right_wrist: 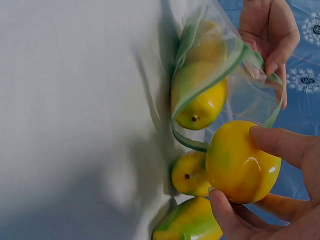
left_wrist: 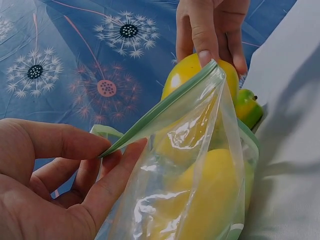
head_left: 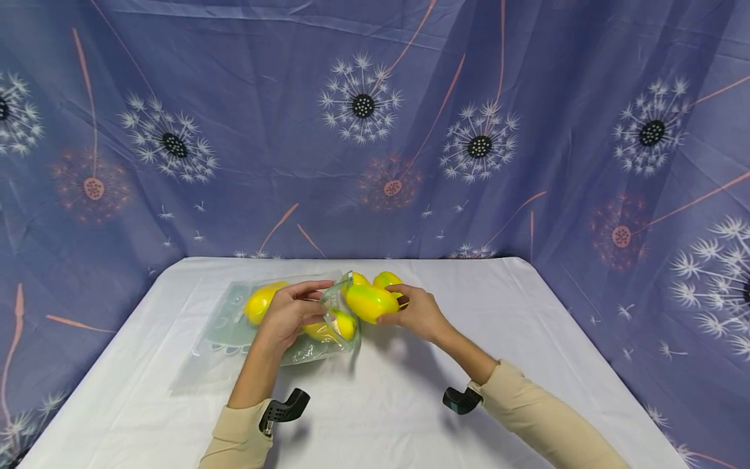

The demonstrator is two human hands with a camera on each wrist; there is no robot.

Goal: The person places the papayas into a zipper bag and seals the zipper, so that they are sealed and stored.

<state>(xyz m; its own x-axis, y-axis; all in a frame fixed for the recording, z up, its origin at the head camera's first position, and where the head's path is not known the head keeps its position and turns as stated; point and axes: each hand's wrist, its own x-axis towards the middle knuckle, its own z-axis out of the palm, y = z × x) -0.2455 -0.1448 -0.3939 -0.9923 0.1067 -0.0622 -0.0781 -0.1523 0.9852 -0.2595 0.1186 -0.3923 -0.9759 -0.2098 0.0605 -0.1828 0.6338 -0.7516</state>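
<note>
My left hand (head_left: 293, 309) pinches the green-edged rim of a clear zip bag (left_wrist: 175, 107), keeping its mouth parted. Yellow-green mangoes lie inside the bag, among them one mango (right_wrist: 201, 97) close to the opening and another (head_left: 262, 301) farther left. With thumb and fingers my right hand (head_left: 417, 312) grips a mango (head_left: 370, 303) just at the bag's mouth. Behind the held fruit, two loose mangoes rest on the table: one (right_wrist: 189, 175) near the bag's rim, the other (right_wrist: 190, 222) beyond it.
A white cloth covers the table (head_left: 375, 417). Behind it hangs a blue curtain (head_left: 263, 130) with a dandelion print. The bag's flat part (head_left: 202, 355) spreads leftward over the cloth.
</note>
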